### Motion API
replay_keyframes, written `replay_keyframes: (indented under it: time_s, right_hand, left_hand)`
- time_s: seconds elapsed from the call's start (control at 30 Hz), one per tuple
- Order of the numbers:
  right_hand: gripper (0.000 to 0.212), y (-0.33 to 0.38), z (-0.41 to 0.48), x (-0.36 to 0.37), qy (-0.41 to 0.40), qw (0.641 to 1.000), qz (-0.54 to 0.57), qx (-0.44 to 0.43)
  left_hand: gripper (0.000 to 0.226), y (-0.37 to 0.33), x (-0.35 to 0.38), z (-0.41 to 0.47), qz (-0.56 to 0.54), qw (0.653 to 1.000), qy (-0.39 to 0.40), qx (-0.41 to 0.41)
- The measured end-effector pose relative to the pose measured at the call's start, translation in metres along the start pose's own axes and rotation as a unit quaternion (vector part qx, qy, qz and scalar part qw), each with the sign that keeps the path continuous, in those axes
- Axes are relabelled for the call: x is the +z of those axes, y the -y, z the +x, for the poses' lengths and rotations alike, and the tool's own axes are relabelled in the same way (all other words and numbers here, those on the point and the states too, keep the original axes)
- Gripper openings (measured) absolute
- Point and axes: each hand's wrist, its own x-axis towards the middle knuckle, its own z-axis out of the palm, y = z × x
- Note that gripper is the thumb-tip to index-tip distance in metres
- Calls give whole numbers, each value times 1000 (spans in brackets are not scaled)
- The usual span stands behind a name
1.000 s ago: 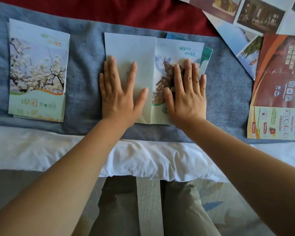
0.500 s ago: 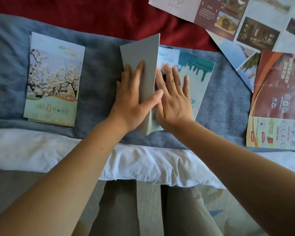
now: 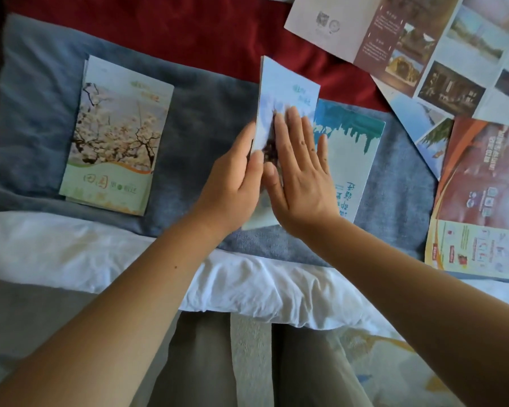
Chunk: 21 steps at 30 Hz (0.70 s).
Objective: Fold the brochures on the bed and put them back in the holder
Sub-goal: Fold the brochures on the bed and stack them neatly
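Left hand [image 3: 232,180] pinches the pale-blue paper brochure [image 3: 288,86] nearly closed, right hand [image 3: 301,177] flat, fingers together; two unfolded printed sheets [image 3: 479,189] remain, right edge of bed [image 3: 71,245]

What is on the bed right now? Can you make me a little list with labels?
Being folded: pale blue brochure, tilted up off the bed
Left hand: grips its left edge
Right hand: flat fingers press its front
Just right of it: teal skyline brochure, lying flat
Far left: folded blossom brochure on the blue blanket
Right side: orange brochure and photo brochure, both unfolded
Holder: not in view
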Motion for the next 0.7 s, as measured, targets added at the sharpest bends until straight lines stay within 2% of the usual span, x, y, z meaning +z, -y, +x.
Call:
replay_keyframes:
  time_s: [0.17,0.23,0.33,0.5,0.7]
  right_hand:
    - [64,-10,-10,24,86,995,-50,11]
    - [63,-16,-13,31,93,993,-74,6]
    - [62,-21,-16,36,71,992,-102,7]
    - [60,-20,-20,38,64,989,-122,45]
    - [62,-24,-15,47,89,985,-140,57]
  left_hand:
    - [68,31,-6,-8,190,981,-33,-31]
    - [72,40,-8,-9,308,951,-34,-6]
    - [62,49,-3,-13,438,898,10,26]
    - [63,58,17,-19,495,868,37,-2]
    - [58,71,33,-18,483,876,-5,-12]
